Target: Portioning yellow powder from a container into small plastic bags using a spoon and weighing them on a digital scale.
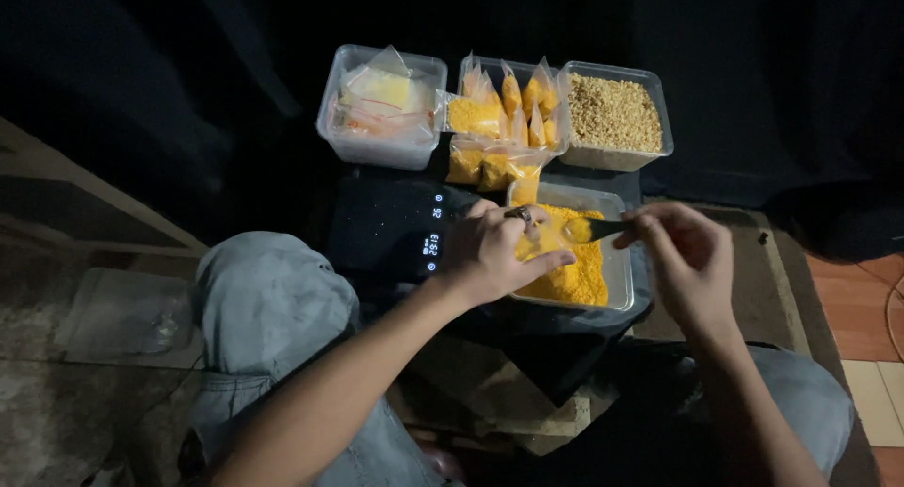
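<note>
The tub [617, 284] of orange powder sits just right of the black scale [391, 228]. Over the tub, the left hand [494, 256] pinches a small bag [539, 244], partly hidden: it looks thin, limp and slippery, best held by its mouth. The right hand [683, 256] pinches the dark handle of a spoon [589, 230], light and stiff, its powder loose and easily spilled.
</note>
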